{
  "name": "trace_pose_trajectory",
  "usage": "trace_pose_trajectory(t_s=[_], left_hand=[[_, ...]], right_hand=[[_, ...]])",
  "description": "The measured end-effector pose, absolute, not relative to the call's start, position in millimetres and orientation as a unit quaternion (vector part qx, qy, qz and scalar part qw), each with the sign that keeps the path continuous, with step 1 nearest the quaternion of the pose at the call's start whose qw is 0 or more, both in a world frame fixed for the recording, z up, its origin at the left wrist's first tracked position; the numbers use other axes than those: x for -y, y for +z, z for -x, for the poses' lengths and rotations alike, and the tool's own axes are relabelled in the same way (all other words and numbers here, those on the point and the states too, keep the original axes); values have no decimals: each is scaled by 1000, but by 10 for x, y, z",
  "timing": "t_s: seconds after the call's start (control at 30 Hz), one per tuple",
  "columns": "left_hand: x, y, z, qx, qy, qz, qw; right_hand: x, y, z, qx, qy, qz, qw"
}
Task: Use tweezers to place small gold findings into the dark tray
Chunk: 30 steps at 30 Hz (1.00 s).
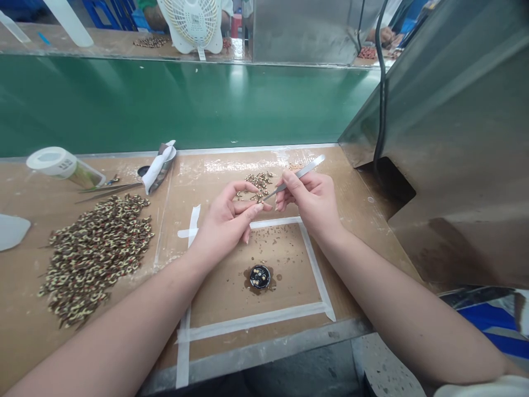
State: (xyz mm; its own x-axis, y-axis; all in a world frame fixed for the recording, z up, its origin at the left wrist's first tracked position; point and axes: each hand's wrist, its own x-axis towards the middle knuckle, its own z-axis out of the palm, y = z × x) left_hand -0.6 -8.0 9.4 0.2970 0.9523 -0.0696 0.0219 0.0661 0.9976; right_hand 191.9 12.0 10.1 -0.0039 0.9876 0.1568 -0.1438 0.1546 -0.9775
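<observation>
My left hand (227, 218) hovers over the brown worktop, thumb and forefinger pinched on a tiny part I cannot make out. My right hand (312, 198) grips metal tweezers (303, 172), whose tips meet the left fingertips. Just behind the hands lies a small heap of little coiled parts (258, 182). A round black part (260, 276) sits on the table below the hands, inside a rectangle of white tape (256, 318).
A big pile of small coiled rings (97, 248) covers the left of the table. A capped clear jar (64, 165), spare tweezers (109, 189) and a wrapped tool (159, 164) lie at the back left. A green conveyor belt (185, 102) runs behind, a metal housing (454, 143) stands right.
</observation>
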Motion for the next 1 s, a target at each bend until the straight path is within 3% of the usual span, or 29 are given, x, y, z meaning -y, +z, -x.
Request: trace_pose_trajectory(t_s=[0.57,1.0], left_hand=[[77,63,11,-438,411,-544,586],[22,32,20,-472,420,-532,564]], right_hand=[[-131,86,-1920,516,509,398,562],[-352,-44,-2098,496,417,461,607]])
